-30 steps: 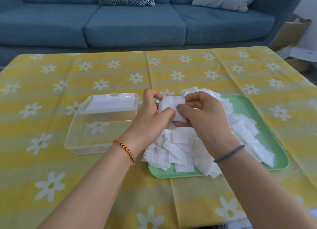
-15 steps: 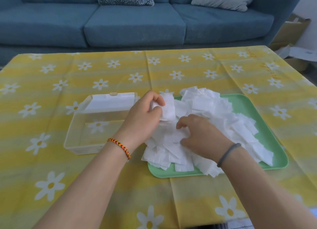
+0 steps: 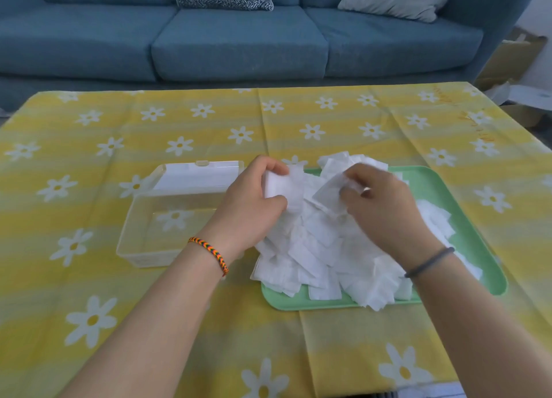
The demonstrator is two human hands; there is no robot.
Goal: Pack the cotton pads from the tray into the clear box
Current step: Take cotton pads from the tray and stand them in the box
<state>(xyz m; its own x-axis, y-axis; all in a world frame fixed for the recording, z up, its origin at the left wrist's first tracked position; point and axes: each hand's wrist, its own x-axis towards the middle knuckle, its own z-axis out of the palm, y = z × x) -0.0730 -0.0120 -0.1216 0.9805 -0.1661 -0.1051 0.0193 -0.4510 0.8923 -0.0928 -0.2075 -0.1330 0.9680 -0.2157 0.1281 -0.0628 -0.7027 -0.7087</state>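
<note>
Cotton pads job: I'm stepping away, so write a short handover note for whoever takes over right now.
Left hand: pinches a small stack of white square cotton pads above the tray's left end.
Right hand: picks a pad from the white pad heap.
The heap fills the mint-green plastic tray.
The clear plastic box lies left of the tray, lid open, no pads inside.
Done: nothing packed.
Left: everything.

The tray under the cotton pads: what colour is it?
The tray is plain light green, seen in the head view, the only one.
</note>
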